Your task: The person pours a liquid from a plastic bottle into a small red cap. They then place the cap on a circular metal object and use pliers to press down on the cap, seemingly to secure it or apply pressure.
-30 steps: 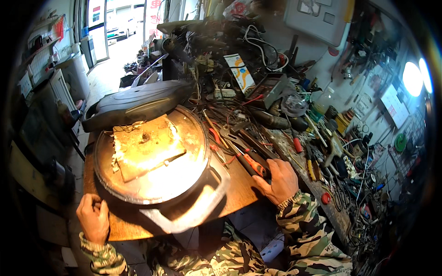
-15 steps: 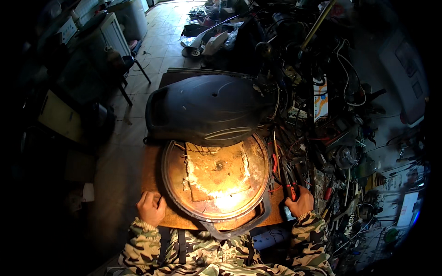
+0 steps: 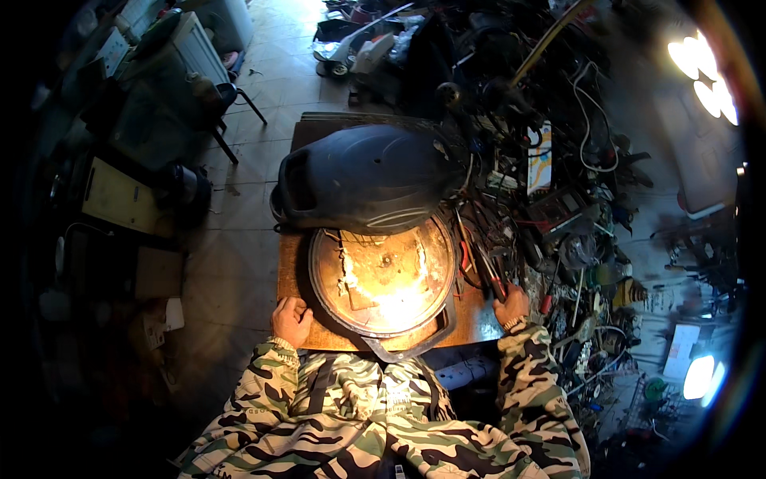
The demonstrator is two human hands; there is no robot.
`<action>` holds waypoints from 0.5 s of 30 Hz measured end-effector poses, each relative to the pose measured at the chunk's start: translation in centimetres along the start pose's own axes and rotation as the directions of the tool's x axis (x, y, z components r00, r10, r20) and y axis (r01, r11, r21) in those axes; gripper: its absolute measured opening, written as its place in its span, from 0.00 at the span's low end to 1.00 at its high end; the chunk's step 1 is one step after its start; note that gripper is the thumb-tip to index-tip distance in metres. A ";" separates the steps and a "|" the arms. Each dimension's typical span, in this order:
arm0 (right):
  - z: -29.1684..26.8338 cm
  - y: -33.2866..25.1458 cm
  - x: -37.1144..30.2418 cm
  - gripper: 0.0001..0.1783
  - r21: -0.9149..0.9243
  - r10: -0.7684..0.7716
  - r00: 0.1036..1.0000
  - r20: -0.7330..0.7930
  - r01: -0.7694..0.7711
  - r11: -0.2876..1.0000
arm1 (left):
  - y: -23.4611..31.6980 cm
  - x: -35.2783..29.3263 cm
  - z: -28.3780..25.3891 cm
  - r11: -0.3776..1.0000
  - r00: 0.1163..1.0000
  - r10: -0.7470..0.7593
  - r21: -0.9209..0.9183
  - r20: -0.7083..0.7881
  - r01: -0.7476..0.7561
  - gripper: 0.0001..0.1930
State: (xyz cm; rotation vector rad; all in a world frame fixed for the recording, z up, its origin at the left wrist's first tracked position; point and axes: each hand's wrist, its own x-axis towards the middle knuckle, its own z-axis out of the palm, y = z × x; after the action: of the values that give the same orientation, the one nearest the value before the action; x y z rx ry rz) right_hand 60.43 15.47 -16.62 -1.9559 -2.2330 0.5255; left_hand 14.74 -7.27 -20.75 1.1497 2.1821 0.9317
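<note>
My left hand (image 3: 292, 321) lies closed on the front left corner of a brown wooden table (image 3: 329, 339). What its fingers press on is hidden. At the front right, my right hand (image 3: 511, 306) is closed with its fingers against the red handle of some pliers (image 3: 496, 286); I cannot tell whether it grips them. Between my hands sits a round metal pan (image 3: 315, 283) with a loop handle (image 3: 415, 348) toward me. A square, frayed-edged sheet (image 3: 386, 260) lies inside it under bright light. A dark, smooth, rounded shell (image 3: 367, 176) covers the pan's far edge.
Tools, cables and a multimeter (image 3: 558, 209) crowd the right side. A blue, white and orange box (image 3: 540, 160) stands among them. A dark chair (image 3: 227, 120) and a yellowish panel (image 3: 120, 199) are left, over a tiled floor (image 3: 239, 207). Bright lamps (image 3: 702, 72) glow at the right rim.
My view has shifted, so the table, pan and both hands appear higher, and more of my camouflage sleeves shows. Bright lamps have come into view at right. Both hands stay by the table's front corners.
</note>
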 end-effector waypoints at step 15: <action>5.9 -2.2 -0.7 0.29 0.331 0.339 0.938 -0.070 -0.299 0.895 | -0.5 1.2 -1.9 0.989 0.963 -0.003 0.143 0.269 -0.036 0.10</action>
State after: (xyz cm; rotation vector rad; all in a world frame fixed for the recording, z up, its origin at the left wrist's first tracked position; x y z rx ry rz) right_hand 56.53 13.55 -21.30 -2.1190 -1.6361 0.7247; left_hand 12.60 -7.11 -20.07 1.2832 2.0475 0.5886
